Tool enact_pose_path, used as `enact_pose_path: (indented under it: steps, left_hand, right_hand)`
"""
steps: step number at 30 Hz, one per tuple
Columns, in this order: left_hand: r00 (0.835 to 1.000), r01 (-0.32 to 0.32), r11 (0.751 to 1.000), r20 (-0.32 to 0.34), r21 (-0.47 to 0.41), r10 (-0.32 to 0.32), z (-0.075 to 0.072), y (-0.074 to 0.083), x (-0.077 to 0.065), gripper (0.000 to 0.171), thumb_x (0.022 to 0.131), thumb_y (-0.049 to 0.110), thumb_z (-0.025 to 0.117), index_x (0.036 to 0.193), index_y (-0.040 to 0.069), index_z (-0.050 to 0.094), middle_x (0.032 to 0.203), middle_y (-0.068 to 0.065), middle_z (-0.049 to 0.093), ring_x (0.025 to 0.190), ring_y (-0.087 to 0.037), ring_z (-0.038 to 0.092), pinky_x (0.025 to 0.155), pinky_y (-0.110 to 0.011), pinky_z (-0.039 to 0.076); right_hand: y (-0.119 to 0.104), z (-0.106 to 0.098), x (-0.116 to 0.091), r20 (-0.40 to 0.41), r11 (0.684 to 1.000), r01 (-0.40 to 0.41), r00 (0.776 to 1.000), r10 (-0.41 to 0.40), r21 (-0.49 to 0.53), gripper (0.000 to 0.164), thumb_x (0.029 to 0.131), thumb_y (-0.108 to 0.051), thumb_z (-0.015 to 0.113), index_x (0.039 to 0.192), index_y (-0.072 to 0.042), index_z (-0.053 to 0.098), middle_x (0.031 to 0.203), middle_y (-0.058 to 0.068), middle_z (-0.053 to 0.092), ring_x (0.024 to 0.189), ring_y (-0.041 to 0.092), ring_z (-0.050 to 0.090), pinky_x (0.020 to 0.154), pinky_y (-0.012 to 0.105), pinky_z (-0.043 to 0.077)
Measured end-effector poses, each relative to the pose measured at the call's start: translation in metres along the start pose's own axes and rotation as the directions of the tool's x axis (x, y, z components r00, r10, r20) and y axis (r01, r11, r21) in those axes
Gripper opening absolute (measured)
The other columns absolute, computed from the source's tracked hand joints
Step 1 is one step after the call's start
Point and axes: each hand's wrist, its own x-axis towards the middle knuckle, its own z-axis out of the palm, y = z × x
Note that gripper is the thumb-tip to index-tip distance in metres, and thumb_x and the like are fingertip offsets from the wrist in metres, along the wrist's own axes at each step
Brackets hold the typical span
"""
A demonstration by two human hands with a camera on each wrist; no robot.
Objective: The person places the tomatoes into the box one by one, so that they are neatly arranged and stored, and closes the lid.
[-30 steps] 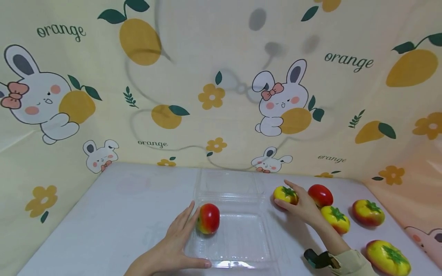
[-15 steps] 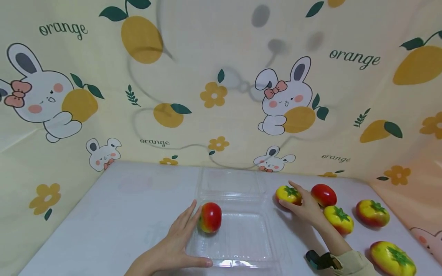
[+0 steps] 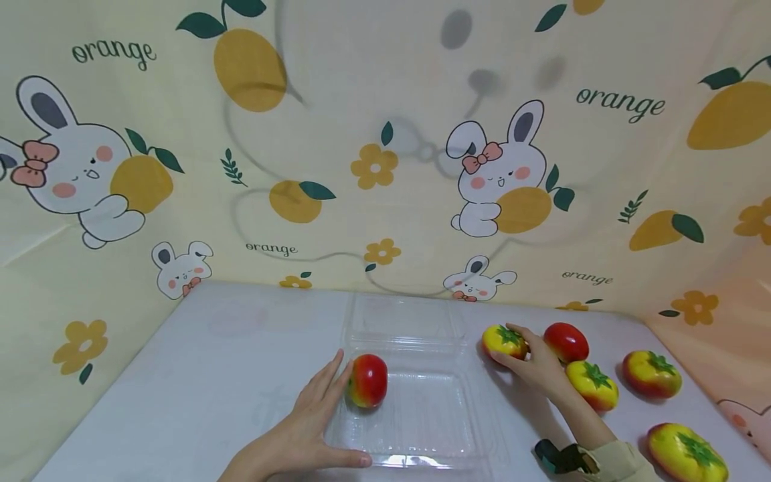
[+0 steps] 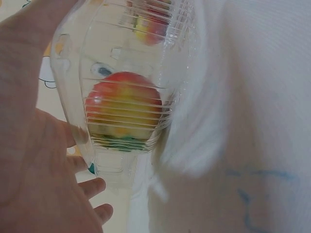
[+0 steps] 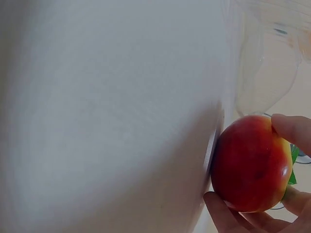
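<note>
A clear plastic clamshell box (image 3: 430,415) lies open on the table, its lid (image 3: 403,318) folded back. One red-and-yellow fruit (image 3: 369,381) sits at the box's left side; through the wall, its green leafy cap shows in the left wrist view. My left hand (image 3: 298,428) rests against the box's left side, fingers extended and thumb at the front edge. To the right of the box, my right hand (image 3: 536,365) holds a yellow-red fruit (image 3: 501,339) with a green leafy cap. The right wrist view shows thumb and fingers round this fruit (image 5: 252,165), low at the table surface.
Right of my right hand lie a red fruit (image 3: 566,343) and several yellow-red fruits with green caps, among them one fruit (image 3: 593,386) beside my forearm and another fruit (image 3: 687,452) nearest me. A printed cloth (image 3: 325,134) hangs behind the white table (image 3: 199,388).
The head view has shifted slightly. My right hand's upper fingertip sits a little lower on the fruit than before. The left hand and the box look the same.
</note>
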Motion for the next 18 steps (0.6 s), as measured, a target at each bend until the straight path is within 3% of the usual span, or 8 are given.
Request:
enact_pose_path:
  steps: [18]
  left_hand:
    - [1.000, 0.003, 1.000, -0.003, -0.014, -0.003, 0.0005, -0.0010, -0.0002, 0.116, 0.064, 0.065, 0.073, 0.155, 0.026, 0.013, 0.163, 0.000, -0.004, 0.144, -0.037, 0.011, 0.096, -0.074, 0.033]
  right_hand:
    - [-0.0020, -0.0014, -0.0026, -0.030, 1.000, 0.000, 1.000, 0.000, 0.014, 0.081, 0.084, -0.043, 0.070, 0.146, -0.006, 0.034, 0.141, 0.029, 0.038, 0.124, 0.046, 0.038, 0.098, 0.064, 0.041]
